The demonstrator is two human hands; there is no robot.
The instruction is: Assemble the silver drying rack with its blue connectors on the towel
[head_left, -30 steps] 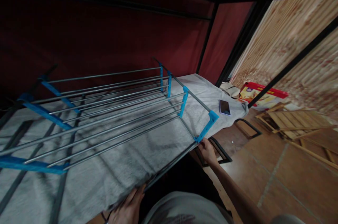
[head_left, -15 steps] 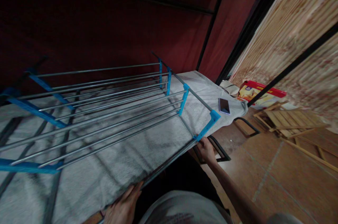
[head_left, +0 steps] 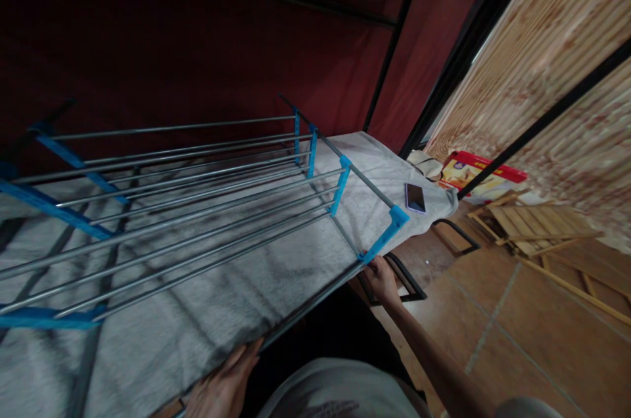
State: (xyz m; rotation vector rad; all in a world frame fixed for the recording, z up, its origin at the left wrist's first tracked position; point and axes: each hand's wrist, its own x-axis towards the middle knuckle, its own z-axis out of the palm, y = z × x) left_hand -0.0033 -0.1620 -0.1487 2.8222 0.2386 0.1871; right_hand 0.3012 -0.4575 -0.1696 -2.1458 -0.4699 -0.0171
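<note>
A clothes drying rack [head_left: 197, 209] of grey metal rods with blue plastic brackets lies on a bed-like surface covered by a grey cloth [head_left: 236, 300]. My right hand [head_left: 382, 280] is closed around its near right corner, just under the blue bracket [head_left: 387, 237]; the fingertips are partly hidden. Lower down, my left hand [head_left: 224, 382] is laid over the long front rod [head_left: 315, 303] at the cloth's near edge. Its fingers lie along the rod, and the undersides are out of sight. The rack's left end runs out of the frame.
A phone [head_left: 415, 198] lies on the cloth at the right. Beyond are a red and yellow box [head_left: 483, 175], a folded wooden piece [head_left: 545, 224] on the tiled floor [head_left: 532, 300], and dark metal frame bars [head_left: 557, 112]. A dark red wall [head_left: 221, 56] stands behind the rack.
The whole view has shifted slightly, so the rack and surroundings appear a little further left. Both hands keep their places on the rack.
</note>
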